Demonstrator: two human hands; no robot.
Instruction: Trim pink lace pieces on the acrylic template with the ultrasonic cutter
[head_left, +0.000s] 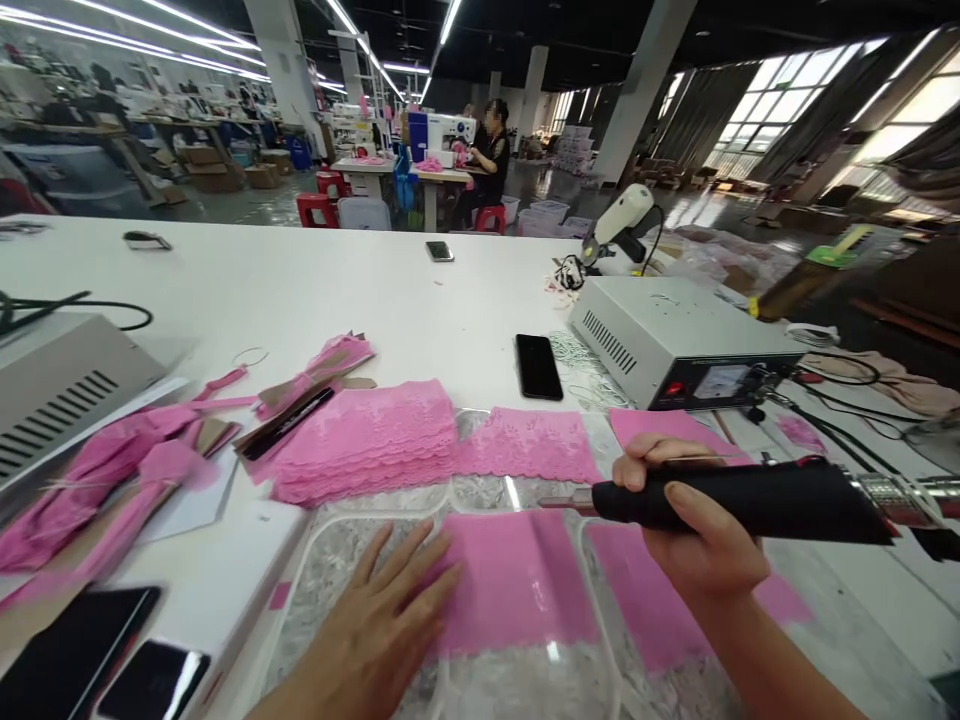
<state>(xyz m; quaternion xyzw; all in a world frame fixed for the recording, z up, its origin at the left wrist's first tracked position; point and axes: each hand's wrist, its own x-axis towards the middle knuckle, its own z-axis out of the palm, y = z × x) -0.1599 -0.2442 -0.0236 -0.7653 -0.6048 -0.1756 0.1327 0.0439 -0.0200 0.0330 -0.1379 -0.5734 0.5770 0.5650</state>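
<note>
My left hand (382,615) lies with its fingers spread, fingertips on the left edge of a pink fabric piece (517,580) on a clear plastic sheet. In my right hand (705,530) is a black-gripped hand tool (757,497) with a thin metal tip, fingers wrapped round it. Its tip points left, just above the fabric's top edge; whether it touches cannot be made out. Another pink piece (645,590) lies partly under my right forearm. Beyond them are a stack of pink lace pieces (367,435) and a scalloped lace piece (529,443).
A grey power box (675,330) with a dial and cables stands at right, another grey box (67,390) at left. A black phone (538,366) lies mid-table. Bundled pink straps (112,480) and phones on a white box (232,590) are at left. A person sews far back.
</note>
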